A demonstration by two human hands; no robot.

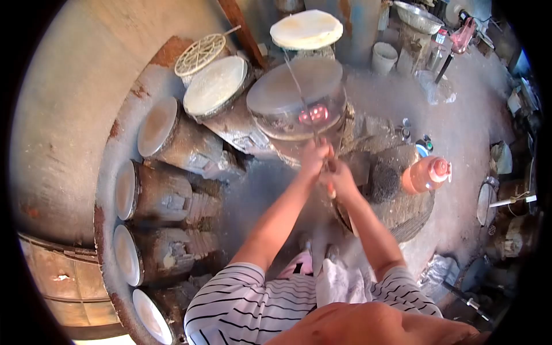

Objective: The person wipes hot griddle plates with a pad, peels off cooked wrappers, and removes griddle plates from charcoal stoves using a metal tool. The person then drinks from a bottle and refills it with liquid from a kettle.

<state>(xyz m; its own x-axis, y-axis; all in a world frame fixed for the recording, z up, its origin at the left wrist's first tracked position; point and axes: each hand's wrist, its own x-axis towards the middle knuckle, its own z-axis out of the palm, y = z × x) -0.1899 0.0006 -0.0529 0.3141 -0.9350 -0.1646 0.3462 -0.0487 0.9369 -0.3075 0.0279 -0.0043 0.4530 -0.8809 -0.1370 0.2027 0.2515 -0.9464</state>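
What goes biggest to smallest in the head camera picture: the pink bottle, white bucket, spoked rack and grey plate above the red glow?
1. Grey plate
2. Pink bottle and spoked rack: too alike to rank
3. White bucket

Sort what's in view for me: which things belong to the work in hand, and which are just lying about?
Apparently in use: thin rod, gripped by left hand and right hand; drum stove with the red glow.

Apparently lying about: pinkish bottle; pale bucket; metal bowl.
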